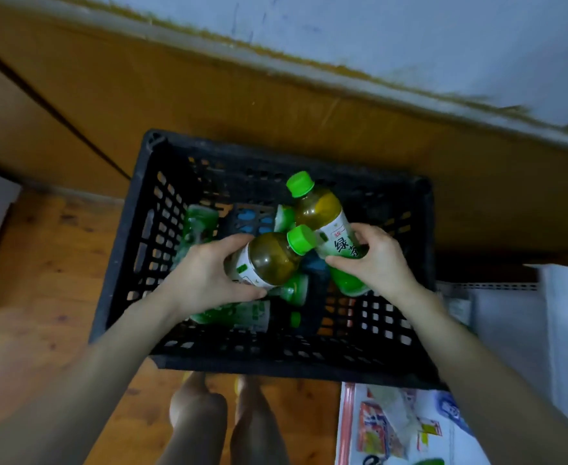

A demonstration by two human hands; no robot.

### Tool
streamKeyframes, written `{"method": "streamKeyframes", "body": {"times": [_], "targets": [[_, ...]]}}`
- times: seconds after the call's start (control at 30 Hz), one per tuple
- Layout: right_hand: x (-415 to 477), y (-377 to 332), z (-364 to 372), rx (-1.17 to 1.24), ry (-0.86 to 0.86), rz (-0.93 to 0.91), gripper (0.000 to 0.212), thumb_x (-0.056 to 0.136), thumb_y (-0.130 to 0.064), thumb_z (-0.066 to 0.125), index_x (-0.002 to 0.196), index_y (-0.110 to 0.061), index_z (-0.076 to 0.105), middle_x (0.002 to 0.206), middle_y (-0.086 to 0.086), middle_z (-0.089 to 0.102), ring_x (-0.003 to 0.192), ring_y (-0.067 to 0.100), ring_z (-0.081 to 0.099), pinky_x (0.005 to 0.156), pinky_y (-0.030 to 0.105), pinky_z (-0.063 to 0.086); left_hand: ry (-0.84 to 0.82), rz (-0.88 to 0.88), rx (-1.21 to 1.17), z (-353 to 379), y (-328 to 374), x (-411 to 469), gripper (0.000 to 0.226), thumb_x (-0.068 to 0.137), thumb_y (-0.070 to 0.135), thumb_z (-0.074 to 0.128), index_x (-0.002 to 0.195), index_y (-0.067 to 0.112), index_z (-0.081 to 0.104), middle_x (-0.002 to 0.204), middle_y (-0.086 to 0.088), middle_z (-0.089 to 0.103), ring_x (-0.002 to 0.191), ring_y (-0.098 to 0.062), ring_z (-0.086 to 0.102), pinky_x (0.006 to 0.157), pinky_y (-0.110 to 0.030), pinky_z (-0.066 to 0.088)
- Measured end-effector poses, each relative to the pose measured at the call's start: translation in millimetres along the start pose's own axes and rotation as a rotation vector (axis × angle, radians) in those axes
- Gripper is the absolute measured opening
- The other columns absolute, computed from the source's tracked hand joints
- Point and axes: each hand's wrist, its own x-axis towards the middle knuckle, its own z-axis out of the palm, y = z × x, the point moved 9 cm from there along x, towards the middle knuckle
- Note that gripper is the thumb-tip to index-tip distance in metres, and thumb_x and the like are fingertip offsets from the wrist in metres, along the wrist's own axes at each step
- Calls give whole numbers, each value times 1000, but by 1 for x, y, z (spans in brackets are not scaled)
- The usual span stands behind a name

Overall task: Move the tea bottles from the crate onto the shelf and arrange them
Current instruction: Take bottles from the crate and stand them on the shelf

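A black slotted plastic crate (360,364) sits on the wooden floor below me. My left hand (205,276) grips a green-capped tea bottle (272,256) by its label, cap pointing right. In my right hand (376,260) is a second tea bottle (319,213), held around its label with the cap pointing up and away. Both bottles hang just above the crate's inside. Several more tea bottles lie on the crate's bottom, one at the left (198,226) and one under my left wrist (242,315).
A brown wooden cabinet front (208,95) runs behind the crate, with a pale wall above it. A white shelf unit (511,317) stands at the right. A printed leaflet (403,427) lies on the floor at the lower right. My legs show below the crate.
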Motion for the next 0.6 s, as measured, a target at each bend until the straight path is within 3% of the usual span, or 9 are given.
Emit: {"method": "streamKeyframes", "body": {"times": [0.07,0.17,0.23,0.3,0.4,0.5,0.6], "targets": [[-17,-12,-31,97,79,27,55,68,-26,79,117,-12,58,103,-1,57,98,13,53,76,17,35,23,28,-39,-13,27,-6,78,60,23,86,129,22,49,108,17,55,100,2,52,75,9,31],[-48,-29,-72,253,173,100,55,72,-28,76,121,-17,54,104,-11,52,98,6,49,73,12,37,42,99,-104,-35,70,-13,66,64,19,83,117,34,48,98,31,48,83,23,50,70,9,34],[-71,-40,-101,342,277,125,58,71,-29,76,122,-16,52,107,-11,54,102,7,51,81,18,43,58,150,-146,-51,101,-18,58,65,20,81,107,40,46,96,34,45,79,32,45,65,10,33],[-96,-49,-126,402,375,162,59,70,-29,77,121,-13,52,109,-7,55,105,12,53,84,25,47,83,200,-171,-67,131,-24,61,62,31,84,110,39,47,97,34,46,82,28,45,65,9,33],[-140,-64,-160,457,509,179,60,70,-31,76,121,-12,51,113,-5,56,105,12,53,74,16,44,95,277,-189,-83,177,-34,77,46,58,77,116,35,55,100,29,57,91,10,54,67,-4,40],[-196,-73,-193,491,686,198,60,66,-36,77,115,-13,51,114,-3,59,106,13,56,79,22,47,59,354,-222,-85,226,-46,68,40,57,76,104,38,62,90,20,67,83,3,63,66,-18,47],[-259,-80,-228,524,868,212,76,53,-52,79,113,-12,54,112,-3,63,104,13,60,80,26,51,-23,456,-242,-71,278,-65,64,42,53,78,102,35,66,84,13,71,78,-4,66,68,-27,52]]}}
